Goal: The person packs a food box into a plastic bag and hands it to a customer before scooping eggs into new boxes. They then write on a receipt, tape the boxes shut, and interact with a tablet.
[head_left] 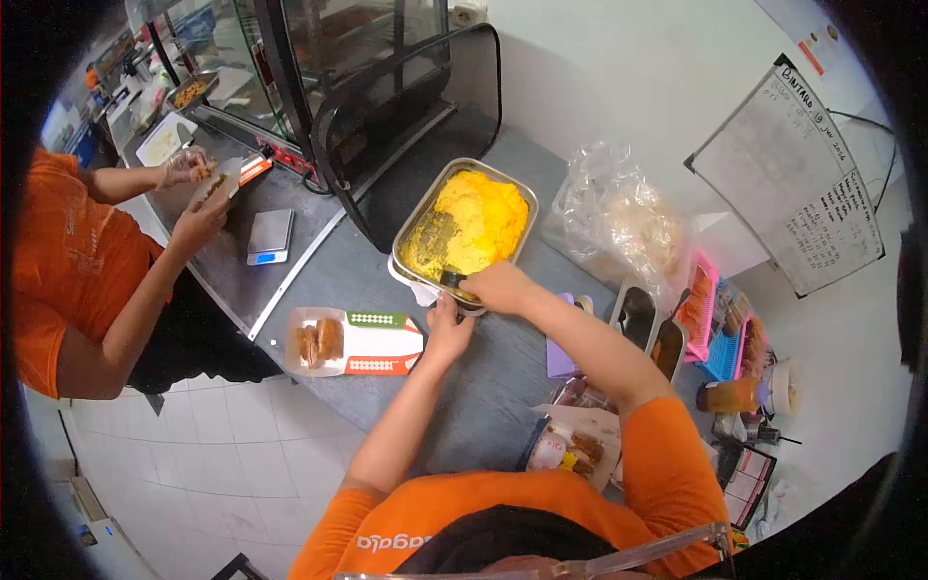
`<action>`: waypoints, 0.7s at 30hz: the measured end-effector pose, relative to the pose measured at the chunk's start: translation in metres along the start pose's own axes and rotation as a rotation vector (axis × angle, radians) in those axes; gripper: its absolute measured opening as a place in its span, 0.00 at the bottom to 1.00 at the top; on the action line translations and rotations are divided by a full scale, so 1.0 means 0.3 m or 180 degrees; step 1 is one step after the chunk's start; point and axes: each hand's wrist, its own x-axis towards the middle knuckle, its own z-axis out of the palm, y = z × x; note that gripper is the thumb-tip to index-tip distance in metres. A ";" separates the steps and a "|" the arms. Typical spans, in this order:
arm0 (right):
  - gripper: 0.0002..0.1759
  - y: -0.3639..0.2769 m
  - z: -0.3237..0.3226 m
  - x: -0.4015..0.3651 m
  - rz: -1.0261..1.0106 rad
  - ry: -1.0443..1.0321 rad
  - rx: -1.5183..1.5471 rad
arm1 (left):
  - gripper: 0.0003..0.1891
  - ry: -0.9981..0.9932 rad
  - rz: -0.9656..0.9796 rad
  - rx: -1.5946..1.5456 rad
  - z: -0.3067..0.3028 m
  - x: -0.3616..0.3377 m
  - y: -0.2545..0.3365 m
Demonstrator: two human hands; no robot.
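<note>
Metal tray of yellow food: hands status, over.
Right hand grips dark utensil in rectangular metal tray of yellow food. Left hand at its near edge. Open paper box alongside.

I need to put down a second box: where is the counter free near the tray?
Bare counter lies on the near side of the metal tray, and between that tray and the open food box. The right side, by the plastic bag, baskets and metal pans, is crowded.
</note>
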 end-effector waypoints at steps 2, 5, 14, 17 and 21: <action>0.09 0.022 -0.023 -0.022 0.0027 -0.0144 -0.0142 | 0.39 -0.0043 0.0015 -0.0050 -0.003 0.001 0.005; 0.08 0.007 -0.026 -0.049 0.0236 -0.0206 0.0065 | 0.39 -0.0082 -0.0026 -0.0123 -0.001 -0.014 0.019; 0.13 0.160 0.121 0.000 0.1591 0.0279 0.3288 | 0.38 0.0159 0.0210 -0.0308 -0.020 -0.064 0.010; 0.12 0.169 0.030 -0.053 0.1877 0.0497 0.4311 | 0.34 0.0142 0.0288 -0.0167 -0.082 -0.140 0.019; 0.07 0.123 -0.162 -0.304 0.1766 0.1049 0.5030 | 0.22 0.0052 0.0659 -0.0830 -0.137 -0.265 -0.003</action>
